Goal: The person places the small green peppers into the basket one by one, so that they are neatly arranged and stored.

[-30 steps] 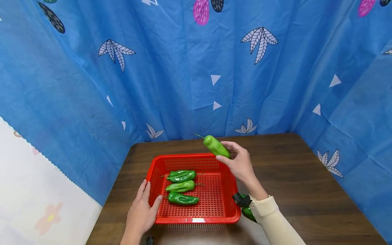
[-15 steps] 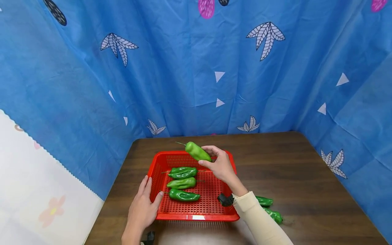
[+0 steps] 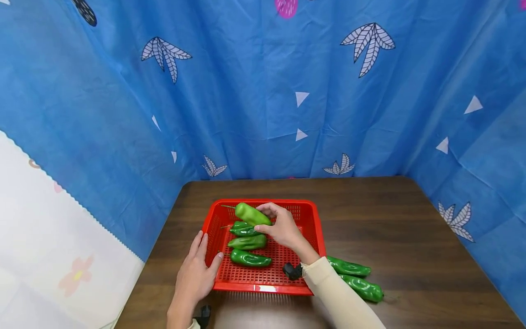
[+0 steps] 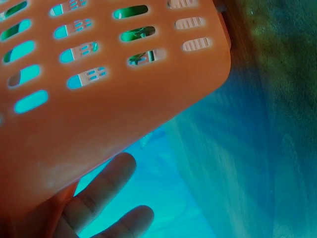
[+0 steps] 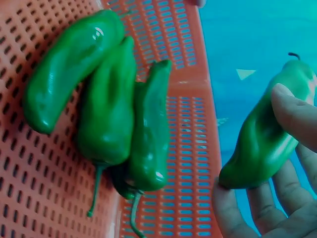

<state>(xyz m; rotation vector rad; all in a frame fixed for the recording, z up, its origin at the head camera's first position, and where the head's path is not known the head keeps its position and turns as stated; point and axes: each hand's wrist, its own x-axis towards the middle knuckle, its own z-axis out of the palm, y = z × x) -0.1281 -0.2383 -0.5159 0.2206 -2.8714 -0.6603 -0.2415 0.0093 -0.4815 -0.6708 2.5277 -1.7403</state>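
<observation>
Your right hand grips a light-green pepper over the basket, which your straight-fingered left hand probably steadies.

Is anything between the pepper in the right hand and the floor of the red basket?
Probably, if lowered straight down: in the head view, the held pepper overlaps the dark peppers toward the far side of the red basket. Bare mesh floor shows along the near side, with nothing visible lying on it.
</observation>
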